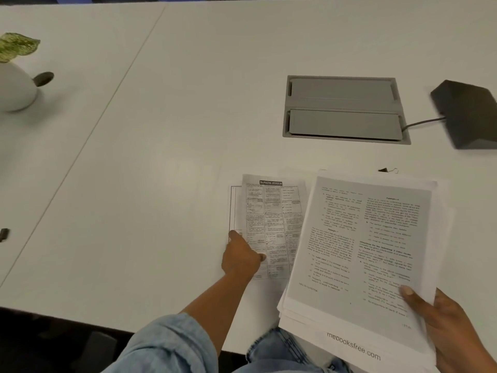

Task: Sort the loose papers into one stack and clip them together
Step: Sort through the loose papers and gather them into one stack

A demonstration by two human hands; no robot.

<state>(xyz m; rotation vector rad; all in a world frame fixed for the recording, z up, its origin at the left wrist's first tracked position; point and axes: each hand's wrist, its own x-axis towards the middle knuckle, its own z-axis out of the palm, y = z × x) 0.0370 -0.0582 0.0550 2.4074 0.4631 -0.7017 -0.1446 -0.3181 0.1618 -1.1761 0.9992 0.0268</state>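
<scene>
My right hand (441, 321) grips a thick stack of printed papers (360, 251) by its lower right corner, thumb on top, holding it tilted above the table's near edge. To its left, two loose sheets (271, 219) lie overlapped on the white table (161, 157); the top one is headed "Banking System". My left hand (242, 257) rests on the left edge of these sheets, index finger stretched forward and thumb on the paper. A small black binder clip (387, 170) lies on the table just beyond the held stack.
A grey cable hatch (344, 109) is set into the table further back. A black device (468, 111) with a cable sits at the right edge. A white pot with a green plant (13, 76) stands far left. A small dark object (4, 234) lies at the left edge.
</scene>
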